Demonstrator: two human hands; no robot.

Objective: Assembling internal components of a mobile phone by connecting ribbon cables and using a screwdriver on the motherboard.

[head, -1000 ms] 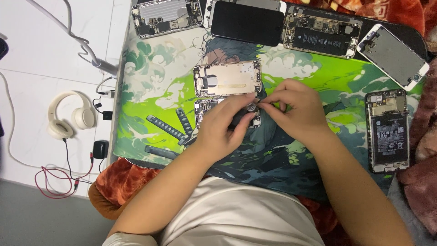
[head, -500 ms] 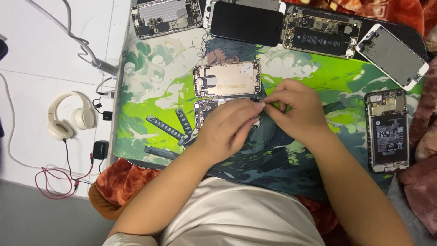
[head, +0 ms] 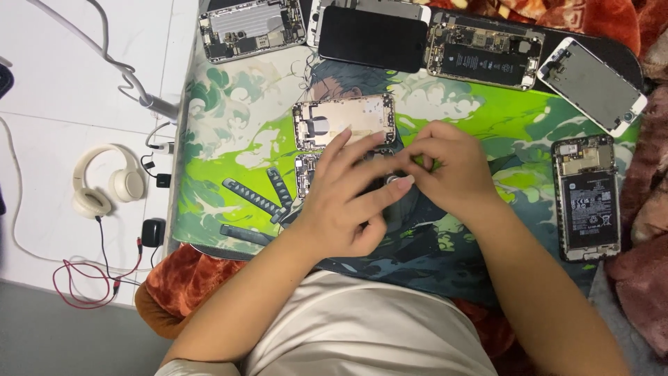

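Head view: cream headphones (head: 104, 182) on white floor at left. Left hand (head: 344, 198) fingers spread over small phone frame (head: 304, 174) on glossy green mat (head: 229, 139); right hand (head: 449, 167) grip pinched, contents hidden. Rectangular opened phone (head: 586, 198) at right.

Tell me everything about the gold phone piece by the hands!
The gold phone shell is a flat, metal-looking back housing, lying open side up on the green mat. Its inside is pale gold and mostly bare, with small parts and a round ring at its left end. It lies crosswise, just above both hands; the left hand's fingertips reach its lower edge.
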